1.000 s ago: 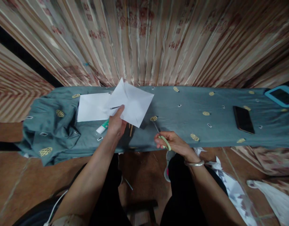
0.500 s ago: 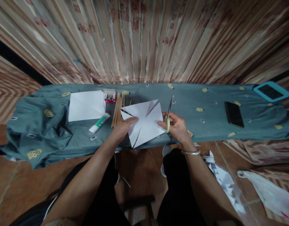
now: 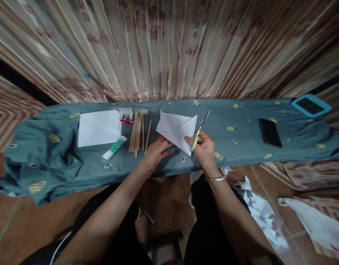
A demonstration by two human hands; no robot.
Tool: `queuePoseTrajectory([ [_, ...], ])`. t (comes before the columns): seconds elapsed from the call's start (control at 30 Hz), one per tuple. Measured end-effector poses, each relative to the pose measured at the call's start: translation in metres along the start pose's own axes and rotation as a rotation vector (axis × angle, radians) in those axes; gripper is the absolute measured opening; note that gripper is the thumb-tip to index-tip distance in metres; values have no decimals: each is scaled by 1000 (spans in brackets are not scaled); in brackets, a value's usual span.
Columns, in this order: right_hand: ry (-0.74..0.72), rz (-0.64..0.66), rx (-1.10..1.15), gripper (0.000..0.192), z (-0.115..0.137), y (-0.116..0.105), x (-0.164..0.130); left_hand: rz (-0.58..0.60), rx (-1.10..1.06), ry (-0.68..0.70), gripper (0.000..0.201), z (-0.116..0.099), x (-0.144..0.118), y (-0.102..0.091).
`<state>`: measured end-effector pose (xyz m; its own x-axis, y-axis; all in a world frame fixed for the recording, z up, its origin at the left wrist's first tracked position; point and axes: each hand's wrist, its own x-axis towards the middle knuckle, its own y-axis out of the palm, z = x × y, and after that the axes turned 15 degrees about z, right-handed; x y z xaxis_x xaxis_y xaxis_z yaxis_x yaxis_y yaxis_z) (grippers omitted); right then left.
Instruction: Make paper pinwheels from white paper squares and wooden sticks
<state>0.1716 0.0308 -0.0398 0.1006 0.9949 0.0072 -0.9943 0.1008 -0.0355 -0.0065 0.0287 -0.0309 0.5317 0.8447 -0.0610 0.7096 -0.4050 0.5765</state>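
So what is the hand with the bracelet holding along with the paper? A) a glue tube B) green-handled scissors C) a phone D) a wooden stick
B: the right hand grips the green-handled scissors against the cut white paper, while the glue tube, phone and wooden sticks lie on the cloth.

Bare forearms (silver bangle [image 3: 215, 179], right wrist)
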Motion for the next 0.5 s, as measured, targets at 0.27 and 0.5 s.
queuePoseTrajectory([
  [0.27,54,133,82,36,0,24,-9,-323,70,143,58,11,7,12],
  [0.5,106,318,65,39,8,25,-21,-435,247,348,61,-5,14,-13],
])
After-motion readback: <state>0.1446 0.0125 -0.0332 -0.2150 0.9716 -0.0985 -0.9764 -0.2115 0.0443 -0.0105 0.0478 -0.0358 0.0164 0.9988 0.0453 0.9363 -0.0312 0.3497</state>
